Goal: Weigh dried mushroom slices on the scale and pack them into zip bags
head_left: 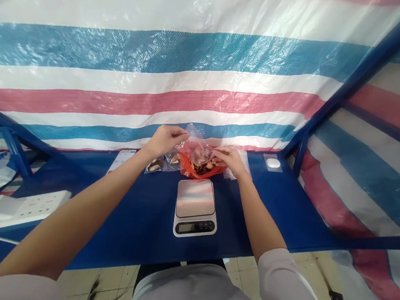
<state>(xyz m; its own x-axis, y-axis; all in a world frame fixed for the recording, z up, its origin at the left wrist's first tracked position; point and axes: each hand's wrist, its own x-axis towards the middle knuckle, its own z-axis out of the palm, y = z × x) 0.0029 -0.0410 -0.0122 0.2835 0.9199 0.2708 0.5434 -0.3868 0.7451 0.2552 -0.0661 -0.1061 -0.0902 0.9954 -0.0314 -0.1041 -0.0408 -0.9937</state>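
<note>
A clear plastic bag point(196, 142) is stretched between my two hands, above an open red plastic bag point(186, 165) holding brownish dried pieces point(201, 167). My left hand point(167, 139) pinches the clear bag's upper left edge. At the other side, the fingers of my right hand point(230, 159) are closed on its right edge. Small clear bags with dried pieces point(155, 165) lie left of the red bag. In front of it stands a kitchen scale point(196, 206) with a bare reflective plate and a dark display.
A phone point(123, 157) lies at the back left, partly behind my left forearm. Flat clear bags point(245, 163) rest beyond my right hand. A round white object point(272, 163) sits at the back right. A power strip point(41, 204) with a plugged-in adapter occupies the left side.
</note>
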